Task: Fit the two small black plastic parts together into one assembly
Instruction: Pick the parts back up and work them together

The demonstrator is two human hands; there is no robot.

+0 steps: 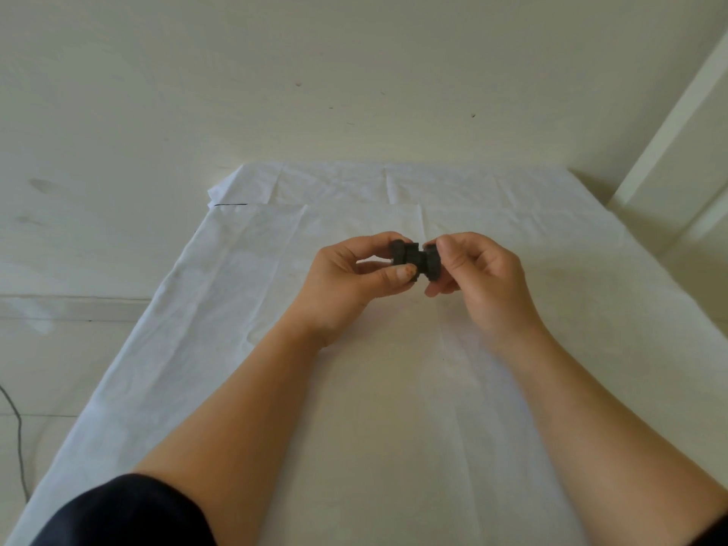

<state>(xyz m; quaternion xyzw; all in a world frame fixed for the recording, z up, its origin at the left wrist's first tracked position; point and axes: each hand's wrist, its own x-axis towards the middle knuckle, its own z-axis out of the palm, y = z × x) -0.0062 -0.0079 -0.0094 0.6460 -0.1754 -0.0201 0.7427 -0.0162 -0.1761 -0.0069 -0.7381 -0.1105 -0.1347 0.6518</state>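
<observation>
Pinching one black part [402,256] each, left hand [346,285] and right hand [482,277] hover above the white cloth [394,407]. Both parts sit between closed thumb and fingers [398,274], the right-hand part [432,264] touching its mate, seemingly joined; blur hides the seam.

Above a creased white cloth sheet [394,427] spread over a table, the bare left hand [346,281] pinches one small black ribbed plastic part [402,254] between thumb and fingers, and the bare right hand [478,275] pinches a second small black plastic part [432,264]; the two parts touch end to end, held clear of the sheet
</observation>
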